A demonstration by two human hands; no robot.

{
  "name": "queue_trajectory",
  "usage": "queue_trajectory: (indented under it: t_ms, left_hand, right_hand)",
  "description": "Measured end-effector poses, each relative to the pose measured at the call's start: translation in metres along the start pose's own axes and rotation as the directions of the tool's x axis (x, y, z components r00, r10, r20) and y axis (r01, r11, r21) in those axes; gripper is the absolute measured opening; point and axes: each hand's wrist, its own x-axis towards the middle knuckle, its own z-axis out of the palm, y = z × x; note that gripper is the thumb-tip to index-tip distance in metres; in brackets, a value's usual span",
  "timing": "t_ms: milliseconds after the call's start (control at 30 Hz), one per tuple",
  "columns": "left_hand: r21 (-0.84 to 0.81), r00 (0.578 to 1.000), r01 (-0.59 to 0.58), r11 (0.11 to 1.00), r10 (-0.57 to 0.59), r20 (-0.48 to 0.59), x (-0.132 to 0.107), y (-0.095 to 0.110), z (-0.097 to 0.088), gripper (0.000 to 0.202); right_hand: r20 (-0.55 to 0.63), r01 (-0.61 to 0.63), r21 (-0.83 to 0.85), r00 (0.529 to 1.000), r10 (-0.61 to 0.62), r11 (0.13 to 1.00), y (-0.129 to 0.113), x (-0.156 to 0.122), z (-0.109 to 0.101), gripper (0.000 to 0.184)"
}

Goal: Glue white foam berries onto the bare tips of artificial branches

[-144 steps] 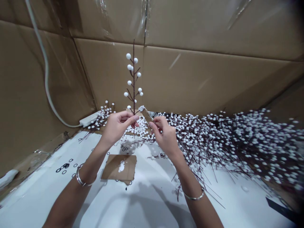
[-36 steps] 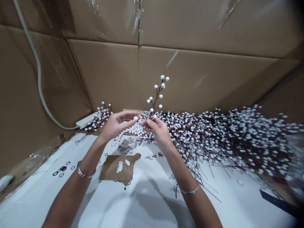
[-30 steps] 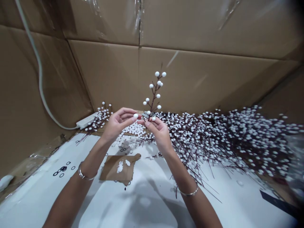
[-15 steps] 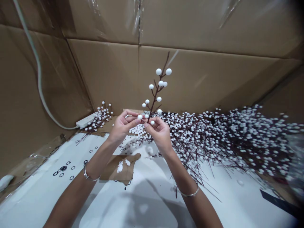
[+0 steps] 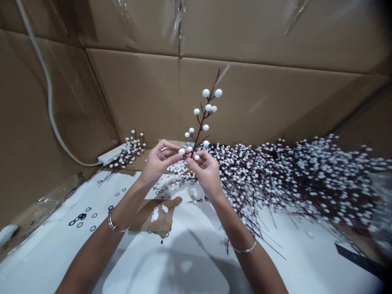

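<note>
An artificial berry branch [image 5: 201, 122], dark brown with round white berries, stands tilted slightly right above the white table top. My right hand [image 5: 204, 169] pinches its stem near the bottom between thumb and fingertips. On the left, my left hand [image 5: 162, 159] is closed at the lower part, thumb and index fingertip at a white berry [image 5: 181, 151] on a short side twig. The fingers hide part of the lower stem. Loose white berries [image 5: 176, 168] lie on the table behind the hands.
A large heap of berry branches [image 5: 275, 175] fills the right side. Several more branches [image 5: 130, 151] lean by a white power strip [image 5: 112, 155] at the back left. Small black rings [image 5: 81, 217] and a torn cardboard piece [image 5: 159, 216] lie on the table [image 5: 171, 265]. Cardboard walls [image 5: 137, 94] surround it.
The branch has shifted very slightly to the right at its upper part. Both hands keep nearly the same place and grip.
</note>
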Motion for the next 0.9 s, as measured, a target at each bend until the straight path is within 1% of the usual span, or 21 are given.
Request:
queue_trajectory:
  t_ms: [200,433,567,733,900]
  left_hand:
    - [0.097,0.994,-0.113,0.989,0.113,0.001,-0.002,0.005,0.001,0.024]
    - [0.217,0.993,-0.102,0.971,0.112,-0.035,-0.005,0.014,0.003,0.025]
    - [0.218,0.994,-0.099,0.971,0.109,-0.032,-0.006,0.015,0.003,0.024]
    - [0.205,0.99,-0.142,0.968,0.142,0.011,-0.007,0.017,0.002,0.02]
    - [0.249,0.986,-0.162,0.955,0.169,-0.005,-0.009,0.017,0.003,0.02]
  right_hand:
    - [-0.024,-0.047,0.035,0.999,0.048,0.998,-0.004,-0.002,0.002,0.029]
    - [-0.021,-0.098,0.029,0.995,0.099,0.995,-0.007,-0.004,0.003,0.035]
    - [-0.028,-0.087,0.033,0.996,0.088,0.996,-0.008,-0.005,0.005,0.035]
    - [-0.009,-0.059,0.05,0.998,0.059,0.997,-0.006,-0.005,0.005,0.029]
    - [-0.04,-0.051,0.076,0.998,0.054,0.996,-0.004,-0.006,0.006,0.028]
